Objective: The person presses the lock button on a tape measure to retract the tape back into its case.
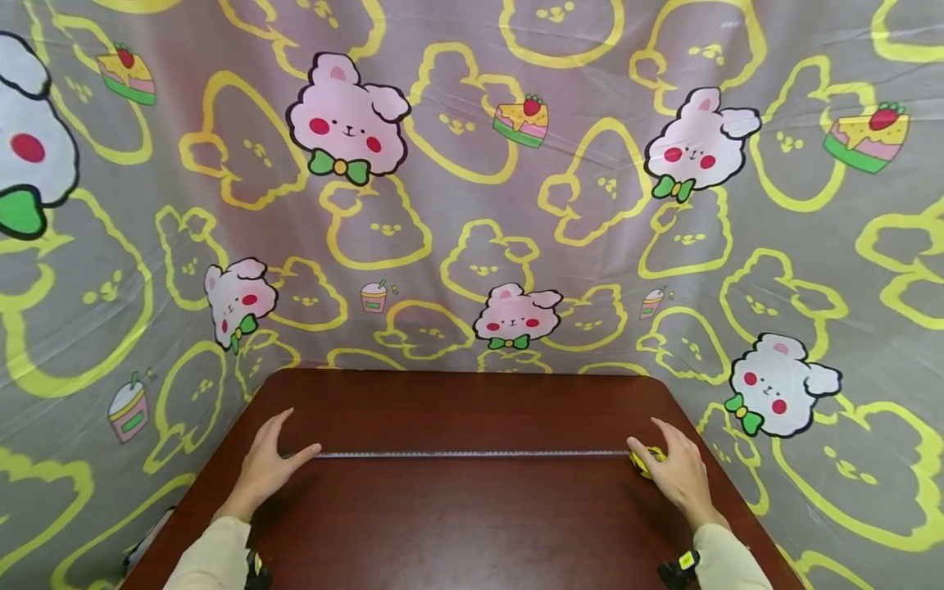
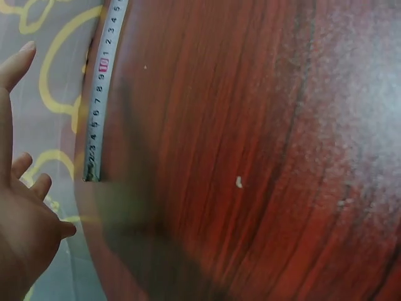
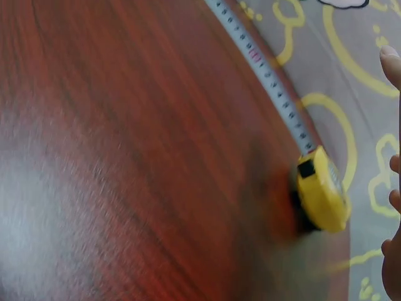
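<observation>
A tape measure lies across the dark wooden table, its silver blade [image 1: 472, 453] drawn out in a straight line from left to right. Its yellow case [image 3: 322, 191] sits at the right end, partly behind my right hand [image 1: 678, 471] in the head view. That hand is spread, apart from the case in the right wrist view. At the blade's left end, the metal hook [image 2: 92, 177] shows in the left wrist view. My left hand [image 1: 265, 467] hovers near this end, thumb and fingers spread, holding nothing.
The brown table [image 1: 442, 524] has rounded far corners. A grey cloth [image 1: 457, 188] printed with rabbits and yellow outlines hangs behind it and on both sides. A small pale speck [image 2: 239, 182] marks the tabletop.
</observation>
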Tool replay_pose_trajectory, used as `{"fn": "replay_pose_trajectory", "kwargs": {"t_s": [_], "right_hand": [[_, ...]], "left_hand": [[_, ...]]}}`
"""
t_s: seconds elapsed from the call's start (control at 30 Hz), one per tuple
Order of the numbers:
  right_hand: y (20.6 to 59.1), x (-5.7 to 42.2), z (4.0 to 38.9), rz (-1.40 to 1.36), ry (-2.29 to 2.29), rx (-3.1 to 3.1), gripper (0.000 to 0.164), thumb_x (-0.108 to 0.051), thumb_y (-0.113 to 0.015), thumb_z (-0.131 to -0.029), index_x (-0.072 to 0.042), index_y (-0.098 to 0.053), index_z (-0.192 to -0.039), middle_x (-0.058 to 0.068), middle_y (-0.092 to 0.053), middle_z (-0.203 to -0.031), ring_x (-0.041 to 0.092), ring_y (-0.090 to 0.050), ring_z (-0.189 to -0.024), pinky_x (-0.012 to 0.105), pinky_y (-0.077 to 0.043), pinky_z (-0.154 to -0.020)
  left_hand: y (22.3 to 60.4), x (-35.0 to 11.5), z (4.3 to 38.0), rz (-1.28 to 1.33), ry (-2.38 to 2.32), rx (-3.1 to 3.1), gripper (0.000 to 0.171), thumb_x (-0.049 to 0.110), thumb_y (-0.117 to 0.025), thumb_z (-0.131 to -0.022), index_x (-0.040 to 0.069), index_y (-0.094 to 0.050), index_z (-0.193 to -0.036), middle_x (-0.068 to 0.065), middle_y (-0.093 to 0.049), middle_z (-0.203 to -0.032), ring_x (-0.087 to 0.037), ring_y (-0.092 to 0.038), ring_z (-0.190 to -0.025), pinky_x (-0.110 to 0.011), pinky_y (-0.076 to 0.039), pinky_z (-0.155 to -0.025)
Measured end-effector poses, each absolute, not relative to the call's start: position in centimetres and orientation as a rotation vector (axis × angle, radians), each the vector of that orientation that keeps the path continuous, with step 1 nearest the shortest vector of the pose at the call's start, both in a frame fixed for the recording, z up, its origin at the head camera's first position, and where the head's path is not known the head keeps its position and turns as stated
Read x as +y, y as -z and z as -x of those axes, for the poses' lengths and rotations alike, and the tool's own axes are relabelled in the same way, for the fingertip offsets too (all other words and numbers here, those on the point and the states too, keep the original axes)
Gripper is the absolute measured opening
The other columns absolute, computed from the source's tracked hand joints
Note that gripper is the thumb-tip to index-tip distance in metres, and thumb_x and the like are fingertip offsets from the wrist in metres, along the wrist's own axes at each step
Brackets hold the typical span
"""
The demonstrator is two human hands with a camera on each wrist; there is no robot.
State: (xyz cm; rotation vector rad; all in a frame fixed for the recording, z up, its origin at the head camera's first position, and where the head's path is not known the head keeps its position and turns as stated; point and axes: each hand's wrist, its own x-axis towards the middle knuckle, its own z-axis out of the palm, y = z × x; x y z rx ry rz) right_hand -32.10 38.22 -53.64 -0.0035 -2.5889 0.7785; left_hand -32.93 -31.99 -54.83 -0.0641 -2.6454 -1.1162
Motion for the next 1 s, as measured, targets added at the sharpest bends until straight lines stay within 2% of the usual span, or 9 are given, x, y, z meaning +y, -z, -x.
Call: {"fn": "replay_pose_trajectory", "kwargs": {"t_s": [0.13, 0.3, 0.43, 0.53, 0.7, 0.87, 1.0], "right_hand": [[54.6, 38.6, 32.0, 0.044, -0.812, -2.608, 0.082, -0.059, -0.066, -0.095, -0.002, -0.045, -0.152, 0.03, -0.042, -0.152, 0.055, -0.036, -0.135, 0.074, -0.03, -0.1], [56.0, 39.2, 32.0, 0.052, -0.881, -2.617, 0.087, -0.054, -0.073, -0.092, -0.002, -0.04, -0.154, 0.032, -0.037, -0.151, 0.059, -0.033, -0.133, 0.073, -0.028, -0.102], [57.0, 39.5, 31.8, 0.122, -0.891, -2.669, 0.091, -0.058, -0.073, -0.091, -0.004, -0.038, -0.155, 0.032, -0.033, -0.152, 0.06, -0.033, -0.132, 0.074, -0.029, -0.099], [57.6, 39.7, 31.8, 0.179, -0.875, -2.712, 0.094, -0.062, -0.071, -0.09, -0.006, -0.036, -0.156, 0.031, -0.032, -0.153, 0.059, -0.033, -0.131, 0.074, -0.029, -0.098], [58.0, 40.2, 31.9, 0.247, -0.855, -2.783, 0.1, -0.066, -0.072, -0.087, -0.005, -0.034, -0.156, 0.035, -0.034, -0.152, 0.058, -0.035, -0.131, 0.075, -0.019, -0.102], [58.2, 40.4, 32.2, 0.255, -0.817, -2.847, 0.105, -0.069, -0.073, -0.084, -0.003, -0.034, -0.156, 0.036, -0.039, -0.149, 0.056, -0.036, -0.132, 0.078, -0.012, -0.104], [58.4, 40.2, 32.4, 0.277, -0.811, -2.854, 0.103, -0.068, -0.074, -0.084, -0.004, -0.035, -0.156, 0.036, -0.04, -0.148, 0.057, -0.036, -0.13, 0.077, -0.011, -0.104]], "left_hand": [[55.3, -32.5, 33.0, 0.007, 1.195, -2.656, 0.108, 0.049, -0.082, -0.087, 0.001, -0.021, -0.162, -0.035, -0.016, -0.161, -0.057, -0.02, -0.144, -0.076, -0.024, -0.105], [55.7, -32.8, 33.5, -0.078, 1.275, -2.71, 0.112, 0.051, -0.081, -0.087, 0.002, -0.015, -0.163, -0.036, -0.011, -0.162, -0.057, -0.015, -0.146, -0.075, -0.022, -0.108], [56.0, -33.0, 33.6, -0.109, 1.272, -2.758, 0.112, 0.051, -0.081, -0.087, 0.002, -0.015, -0.163, -0.037, -0.011, -0.162, -0.058, -0.014, -0.145, -0.076, -0.017, -0.108], [56.5, -33.2, 33.7, -0.112, 1.226, -2.788, 0.109, 0.051, -0.082, -0.086, 0.0, -0.02, -0.161, -0.037, -0.015, -0.16, -0.058, -0.015, -0.145, -0.079, -0.008, -0.107], [57.3, -32.8, 33.9, -0.114, 1.104, -2.847, 0.098, 0.051, -0.08, -0.087, -0.003, -0.034, -0.154, -0.037, -0.022, -0.157, -0.058, -0.019, -0.143, -0.079, 0.003, -0.107], [57.9, -32.5, 33.9, -0.149, 1.027, -2.834, 0.081, 0.044, -0.08, -0.089, -0.007, -0.049, -0.144, -0.035, -0.027, -0.155, -0.059, -0.025, -0.139, -0.076, 0.002, -0.11], [57.9, -32.8, 33.8, -0.138, 1.032, -2.788, 0.071, 0.035, -0.081, -0.09, -0.011, -0.054, -0.137, -0.037, -0.032, -0.15, -0.058, -0.029, -0.138, -0.077, -0.002, -0.109]]}}
